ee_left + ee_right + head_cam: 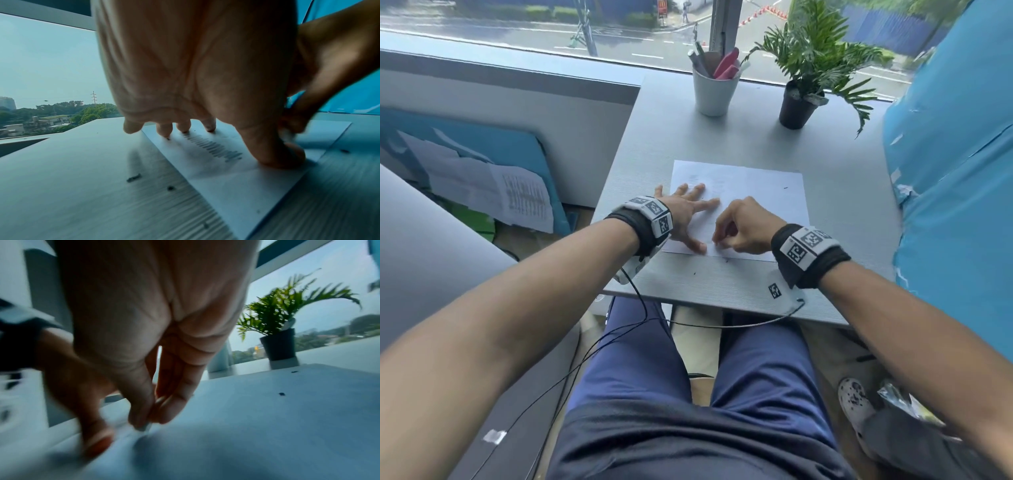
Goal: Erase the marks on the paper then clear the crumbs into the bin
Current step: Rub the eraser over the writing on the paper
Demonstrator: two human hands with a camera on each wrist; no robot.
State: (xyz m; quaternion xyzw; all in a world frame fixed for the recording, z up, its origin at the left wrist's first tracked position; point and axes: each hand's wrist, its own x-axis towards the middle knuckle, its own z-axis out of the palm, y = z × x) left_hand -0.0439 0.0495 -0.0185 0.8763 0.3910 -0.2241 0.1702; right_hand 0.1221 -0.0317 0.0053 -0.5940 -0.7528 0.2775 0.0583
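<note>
Fingers (697, 195) of our left hand (685, 216) spread flat, pinning the white paper sheet (756, 185) on the grey table (842, 240); our right hand (739, 229) pinches a small pale eraser (147, 428), rubbing. Dark pencil marks (216, 147) remain, so next we work toward them; dark crumbs (133, 177) wait.

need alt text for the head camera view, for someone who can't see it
Seen from above, a person's left hand presses flat on a white paper on a grey desk while the right hand pinches a small eraser against the sheet. A cup of pens and a potted plant stand by the window.
</note>
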